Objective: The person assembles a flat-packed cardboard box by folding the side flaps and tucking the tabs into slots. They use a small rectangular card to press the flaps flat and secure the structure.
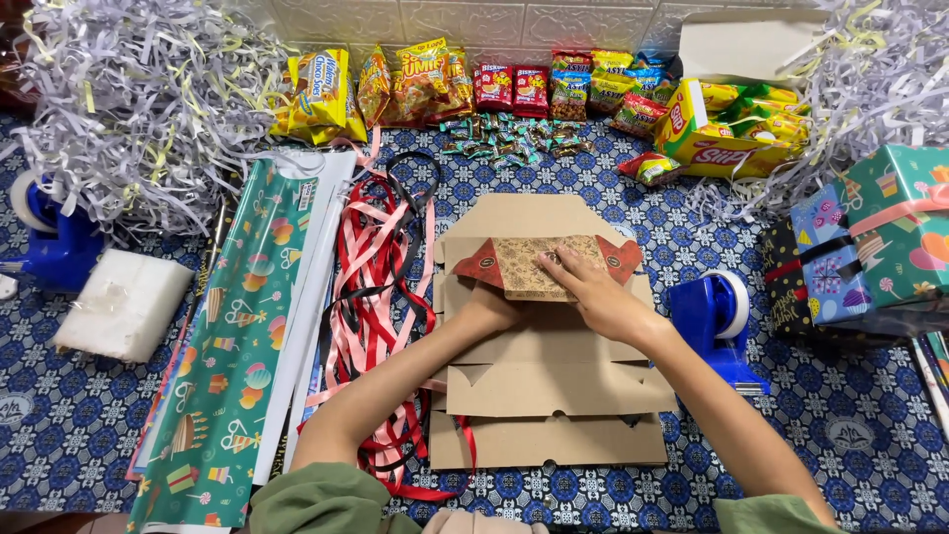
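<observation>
- Small patterned carton (529, 265), tan with red-brown triangular end flaps, lies flat on a stack of unfolded plain cardboard boxes (549, 391), directly beneath the fingers of both hands.
- Right hand (593, 292): fingers extended, nearly flat, pressing down on the right half of the patterned carton; fingertips point toward its centre. No grasp around it, contact from above only.
- Left hand (486, 305): mostly tucked under the near left edge of the patterned carton; fingers hidden, so cannot tell how far they are curled or whether they pinch the edge.
- Left of the left fingers: tangle of red, pink and black ribbons (381, 287) on the blue patterned tablecloth (59, 415), partly running under the cardboard stack.
- Further left: teal gift wrap sheets (247, 336), a white foam block (124, 305), a blue tape dispenser (54, 237).
- Right of the right fingers: a second blue tape dispenser (717, 321), near the cardboard; beyond it wrapped gift boxes (870, 237).
- Beyond the fingertips, at the wall: row of snack packets (514, 87), yellow carton (722, 124), piles of shredded paper (138, 109).
</observation>
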